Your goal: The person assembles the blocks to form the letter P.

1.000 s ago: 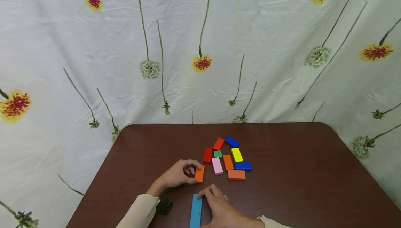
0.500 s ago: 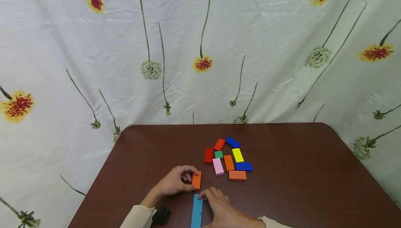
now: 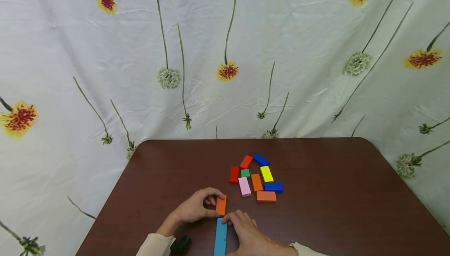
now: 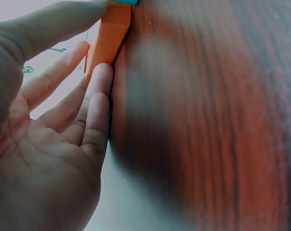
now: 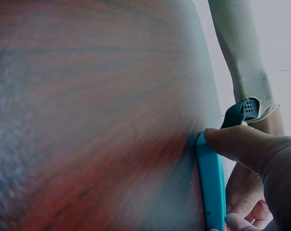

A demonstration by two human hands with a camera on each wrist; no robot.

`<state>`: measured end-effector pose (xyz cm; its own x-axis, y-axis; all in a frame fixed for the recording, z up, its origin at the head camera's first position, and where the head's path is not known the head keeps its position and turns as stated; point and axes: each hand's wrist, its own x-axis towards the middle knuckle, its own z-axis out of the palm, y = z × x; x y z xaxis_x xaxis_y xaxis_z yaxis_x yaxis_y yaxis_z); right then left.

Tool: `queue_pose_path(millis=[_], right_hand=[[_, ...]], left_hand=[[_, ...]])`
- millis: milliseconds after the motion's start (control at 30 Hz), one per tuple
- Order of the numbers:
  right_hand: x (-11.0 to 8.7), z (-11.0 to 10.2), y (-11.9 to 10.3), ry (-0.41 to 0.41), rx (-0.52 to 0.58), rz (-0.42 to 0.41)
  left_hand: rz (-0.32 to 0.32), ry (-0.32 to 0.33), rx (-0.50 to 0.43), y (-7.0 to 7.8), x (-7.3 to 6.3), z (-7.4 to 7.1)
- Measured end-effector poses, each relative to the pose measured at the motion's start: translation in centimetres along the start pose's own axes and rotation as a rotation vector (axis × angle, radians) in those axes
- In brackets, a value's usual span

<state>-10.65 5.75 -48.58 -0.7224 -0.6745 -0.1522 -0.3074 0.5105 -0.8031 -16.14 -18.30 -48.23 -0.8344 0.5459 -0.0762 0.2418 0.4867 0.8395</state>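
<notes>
An orange block [image 3: 221, 205] lies between the thumb and fingers of my left hand [image 3: 192, 208], which pinches it by its ends. Right below it in the head view is a long light-blue block [image 3: 220, 236], lined up end to end with it. My right hand [image 3: 250, 235] grips this long block, index finger at its far end and thumb [image 5: 241, 147] at its near end. In the left wrist view the orange block [image 4: 111, 36] meets a sliver of the light-blue block [image 4: 125, 2] at the top edge.
Beyond the hands lies a loose cluster: a pink block [image 3: 244, 187], a green block [image 3: 245, 173], a yellow block [image 3: 266, 174], and several red, blue and orange ones. The brown table [image 3: 334, 193] ends at a flowered cloth [image 3: 299, 45]. A black device [image 3: 181, 245] sits by the left wrist.
My left hand has drawn the orange block toward me and slightly left, up to the far end of the light-blue block. The right hand has stayed in place.
</notes>
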Motion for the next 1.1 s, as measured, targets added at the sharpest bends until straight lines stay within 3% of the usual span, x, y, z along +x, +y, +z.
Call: queue_pose_path(millis=[367,567,900,1100], right_hand=[[0.05,-0.08,0.02,-0.007,-0.005,0.004],[0.0,-0.08,0.15,0.003,-0.008,-0.019],[0.05,-0.06,0.32,0.003,-0.007,-0.029],[-0.02,0.0,0.22,0.009,-0.023,-0.027]], left_hand=[[0.034,-0.014,0.051,-0.03,0.08,0.18],[0.044,-0.054,0.025,0.12,0.1,0.38],[0.065,-0.039,0.024,-0.06,-0.23,0.4],[0.078,-0.06,-0.031,-0.35,-0.83,0.43]])
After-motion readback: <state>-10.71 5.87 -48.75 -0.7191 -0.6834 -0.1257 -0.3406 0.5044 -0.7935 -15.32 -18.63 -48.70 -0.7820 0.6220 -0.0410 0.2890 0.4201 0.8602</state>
